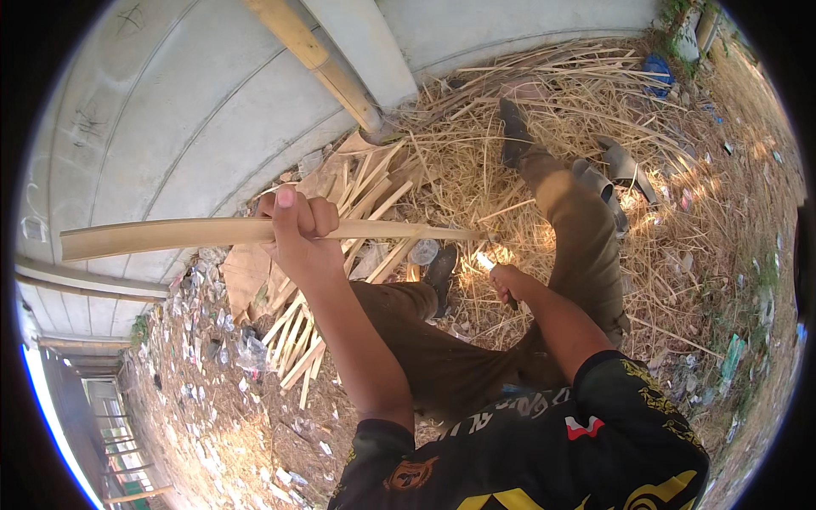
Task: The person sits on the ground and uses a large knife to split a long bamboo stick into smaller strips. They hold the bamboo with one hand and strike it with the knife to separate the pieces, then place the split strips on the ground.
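My left hand (304, 234) is closed around a long pale bamboo strip (170, 235), raised level in front of me. The strip's wide end reaches out to the left, and its narrow end runs right, over my lap. My right hand (517, 285) grips the dark handle of a knife (485, 261). Its bright blade points up toward the strip's right end; glare hides whether the two touch. Below my left hand, a pile of split bamboo strips (297, 344) lies on flattened cardboard (246, 276).
A grey panel wall (195, 110) stands ahead and to the left, with a bamboo pole (319, 64) against it. Curly shavings (476, 178) cover the ground around my outstretched leg (578, 221). Dark curved pieces (627, 168) lie to its right. Litter (255, 350) is scattered at left.
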